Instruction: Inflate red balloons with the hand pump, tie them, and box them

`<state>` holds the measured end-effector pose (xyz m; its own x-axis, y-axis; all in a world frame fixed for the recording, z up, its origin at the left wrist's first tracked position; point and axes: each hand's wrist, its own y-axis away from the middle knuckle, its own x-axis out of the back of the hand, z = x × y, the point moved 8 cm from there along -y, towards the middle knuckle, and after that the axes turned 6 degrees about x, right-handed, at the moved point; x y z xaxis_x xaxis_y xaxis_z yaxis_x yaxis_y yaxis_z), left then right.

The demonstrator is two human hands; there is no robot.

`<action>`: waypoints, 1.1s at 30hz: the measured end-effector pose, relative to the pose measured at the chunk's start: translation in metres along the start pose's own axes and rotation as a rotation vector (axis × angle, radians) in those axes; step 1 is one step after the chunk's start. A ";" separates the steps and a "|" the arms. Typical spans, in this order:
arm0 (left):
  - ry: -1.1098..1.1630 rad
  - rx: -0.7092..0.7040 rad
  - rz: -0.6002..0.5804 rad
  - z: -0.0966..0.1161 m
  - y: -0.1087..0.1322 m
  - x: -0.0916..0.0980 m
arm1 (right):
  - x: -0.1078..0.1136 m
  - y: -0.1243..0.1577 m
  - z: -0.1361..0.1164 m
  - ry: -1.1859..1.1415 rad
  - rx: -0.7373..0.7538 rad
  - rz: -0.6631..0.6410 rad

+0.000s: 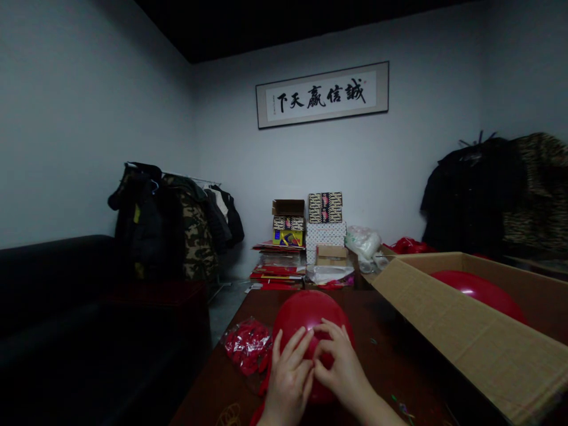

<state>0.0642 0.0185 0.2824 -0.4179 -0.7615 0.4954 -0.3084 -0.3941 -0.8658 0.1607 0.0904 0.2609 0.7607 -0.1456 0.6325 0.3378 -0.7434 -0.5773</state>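
Note:
An inflated red balloon sits just above the dark wooden table, close in front of me. My left hand rests on its near side with fingers curled against it. My right hand pinches at the balloon's near side, at what looks like its neck, fingertips meeting those of the left. A clear bag of uninflated red balloons lies on the table to the left of my hands.
A large open cardboard box at the right holds another inflated red balloon. Stacked boxes and red papers stand at the table's far end. Coats hang on a rack left; a dark sofa fills the left.

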 end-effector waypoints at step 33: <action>0.037 0.013 -0.197 -0.012 0.003 -0.010 | 0.018 0.004 -0.003 -0.306 0.190 -0.217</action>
<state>0.0571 0.0309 0.2755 -0.3823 -0.6496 0.6572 -0.3764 -0.5401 -0.7528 0.1737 0.0832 0.2716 0.7805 0.2229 0.5841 0.5827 -0.5976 -0.5507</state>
